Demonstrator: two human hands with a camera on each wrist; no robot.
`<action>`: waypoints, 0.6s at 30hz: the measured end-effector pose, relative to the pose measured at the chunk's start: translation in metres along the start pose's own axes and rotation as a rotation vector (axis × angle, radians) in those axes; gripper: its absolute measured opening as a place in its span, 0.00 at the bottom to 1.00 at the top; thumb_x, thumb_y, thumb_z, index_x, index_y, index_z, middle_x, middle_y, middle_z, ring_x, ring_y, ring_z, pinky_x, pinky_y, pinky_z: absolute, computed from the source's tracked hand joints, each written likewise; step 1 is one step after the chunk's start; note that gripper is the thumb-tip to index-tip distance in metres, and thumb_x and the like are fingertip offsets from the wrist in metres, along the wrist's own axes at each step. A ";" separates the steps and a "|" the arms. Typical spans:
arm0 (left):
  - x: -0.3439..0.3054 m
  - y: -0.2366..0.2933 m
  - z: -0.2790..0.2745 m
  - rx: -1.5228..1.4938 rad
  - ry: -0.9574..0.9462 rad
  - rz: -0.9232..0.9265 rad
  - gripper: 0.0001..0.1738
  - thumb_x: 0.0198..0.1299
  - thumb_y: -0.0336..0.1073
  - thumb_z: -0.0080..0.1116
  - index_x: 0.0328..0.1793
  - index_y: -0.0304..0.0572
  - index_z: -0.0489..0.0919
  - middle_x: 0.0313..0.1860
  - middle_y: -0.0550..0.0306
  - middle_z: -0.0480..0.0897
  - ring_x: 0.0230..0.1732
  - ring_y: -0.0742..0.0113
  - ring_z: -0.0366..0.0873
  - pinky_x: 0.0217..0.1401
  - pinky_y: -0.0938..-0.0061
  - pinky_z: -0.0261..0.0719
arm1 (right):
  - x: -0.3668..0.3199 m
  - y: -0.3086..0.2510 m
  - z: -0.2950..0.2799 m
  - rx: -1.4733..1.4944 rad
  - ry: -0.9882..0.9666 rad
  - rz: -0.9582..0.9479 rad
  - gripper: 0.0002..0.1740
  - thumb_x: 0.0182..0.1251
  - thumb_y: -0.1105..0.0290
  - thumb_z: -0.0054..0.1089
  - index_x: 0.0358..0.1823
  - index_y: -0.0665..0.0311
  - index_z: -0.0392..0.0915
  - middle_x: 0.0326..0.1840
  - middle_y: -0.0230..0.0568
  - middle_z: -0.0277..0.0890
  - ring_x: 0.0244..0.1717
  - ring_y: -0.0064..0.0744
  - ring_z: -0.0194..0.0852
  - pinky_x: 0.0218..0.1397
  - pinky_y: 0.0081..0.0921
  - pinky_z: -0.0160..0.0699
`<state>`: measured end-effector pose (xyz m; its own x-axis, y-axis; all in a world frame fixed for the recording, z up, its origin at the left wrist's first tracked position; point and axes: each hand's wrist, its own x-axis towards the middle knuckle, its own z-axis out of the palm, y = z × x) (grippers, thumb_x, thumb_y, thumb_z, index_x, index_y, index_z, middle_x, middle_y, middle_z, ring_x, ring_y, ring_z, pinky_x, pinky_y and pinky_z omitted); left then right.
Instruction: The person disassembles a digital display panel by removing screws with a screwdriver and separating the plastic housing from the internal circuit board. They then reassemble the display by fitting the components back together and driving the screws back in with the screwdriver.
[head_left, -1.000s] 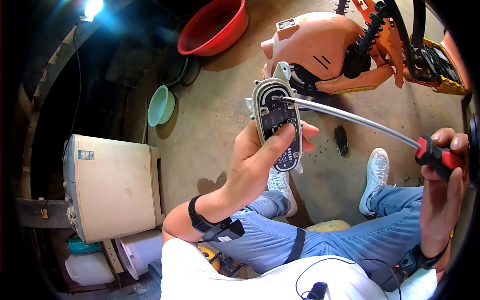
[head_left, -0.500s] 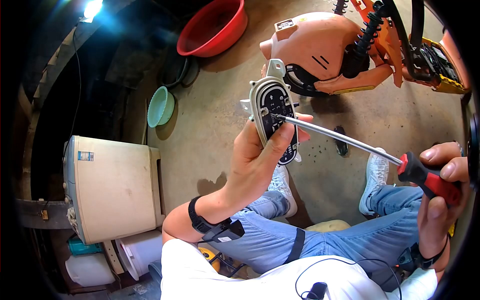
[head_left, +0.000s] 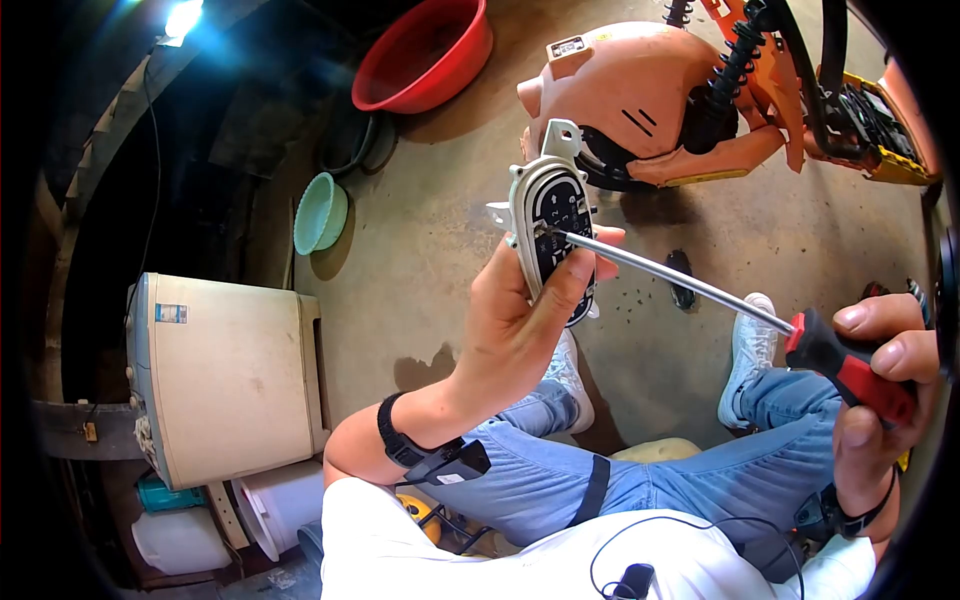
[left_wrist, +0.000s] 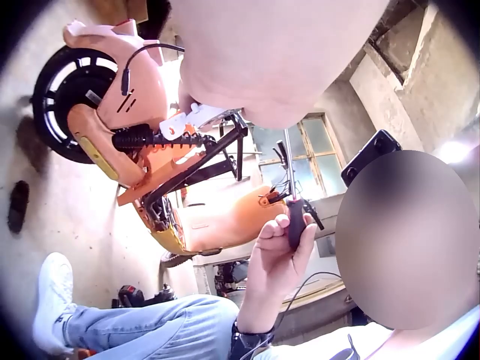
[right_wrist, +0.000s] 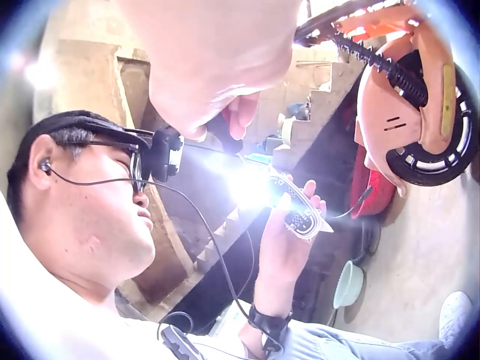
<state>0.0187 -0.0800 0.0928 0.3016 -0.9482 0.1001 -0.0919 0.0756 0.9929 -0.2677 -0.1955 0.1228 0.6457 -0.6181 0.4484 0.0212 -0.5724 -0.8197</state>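
The left hand (head_left: 515, 310) grips the lower part of an oval display panel (head_left: 556, 215), thumb across its black face. Pale mounting tabs stick out at its top and left side. The right hand (head_left: 885, 370) holds a screwdriver by its red and black handle (head_left: 850, 368); the shaft (head_left: 680, 279) runs left and its tip lies at the panel's face. In the right wrist view the panel (right_wrist: 298, 210) sits in the left hand (right_wrist: 283, 244). In the left wrist view the right hand (left_wrist: 274, 262) pinches the handle (left_wrist: 296, 223).
An orange scooter (head_left: 640, 100) stands beyond the hands. On the floor are a red basin (head_left: 425, 60), a green basin (head_left: 321, 213) and a dark oblong piece (head_left: 681, 280). A cream appliance (head_left: 235, 375) stands at the left, above white containers (head_left: 180, 538).
The screwdriver's tip has moved down the panel from near its top, and its handle has shifted left and lower. The panel has turned slightly in the left hand's grip.
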 end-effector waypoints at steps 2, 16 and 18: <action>0.000 -0.001 0.000 -0.012 0.009 0.011 0.10 0.76 0.33 0.51 0.57 0.36 0.72 0.57 0.52 0.83 0.48 0.78 0.78 0.48 0.82 0.75 | 0.000 -0.001 -0.004 -0.028 -0.029 0.005 0.27 0.69 0.42 0.61 0.53 0.52 0.63 0.54 0.48 0.70 0.48 0.32 0.69 0.52 0.26 0.70; -0.001 -0.009 0.003 0.181 0.041 0.011 0.18 0.77 0.35 0.47 0.67 0.37 0.63 0.69 0.41 0.74 0.53 0.69 0.81 0.58 0.73 0.79 | 0.003 0.016 0.016 0.153 -0.009 -0.172 0.42 0.63 0.48 0.70 0.69 0.55 0.55 0.60 0.50 0.62 0.47 0.32 0.66 0.50 0.27 0.69; -0.001 -0.008 0.003 0.155 0.044 -0.002 0.18 0.77 0.34 0.47 0.68 0.37 0.63 0.69 0.43 0.74 0.54 0.71 0.80 0.58 0.75 0.78 | 0.004 0.007 0.013 0.109 -0.057 -0.122 0.42 0.64 0.47 0.69 0.69 0.54 0.53 0.59 0.48 0.61 0.49 0.33 0.65 0.51 0.28 0.68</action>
<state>0.0162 -0.0808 0.0842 0.3431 -0.9335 0.1042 -0.2360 0.0217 0.9715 -0.2554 -0.1954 0.1142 0.6756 -0.5142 0.5283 0.1824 -0.5777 -0.7956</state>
